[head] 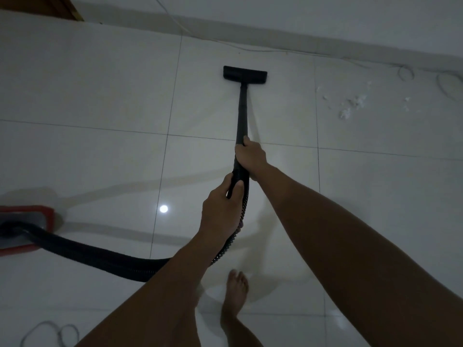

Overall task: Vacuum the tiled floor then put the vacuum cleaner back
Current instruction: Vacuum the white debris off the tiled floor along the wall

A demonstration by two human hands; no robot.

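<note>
On floor [100, 83], hands grip wand [242, 113]

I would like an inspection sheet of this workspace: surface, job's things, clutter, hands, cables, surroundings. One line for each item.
Surface: glossy white tiled floor, one lamp reflection.
Job's things: black flat floor nozzle on the tiles, on a black rigid wand; black ribbed hose runs to the red and grey vacuum body at the left edge.
Clutter: white fluff scraps right of the nozzle, not yet reached.
Hands: right hand grips the wand's lower end; left hand grips the hose below it.
Cables: thin white cable along the wall; looped wire near the bottom left.
Surroundings: white wall base, brown wooden corner, bare foot.
</note>
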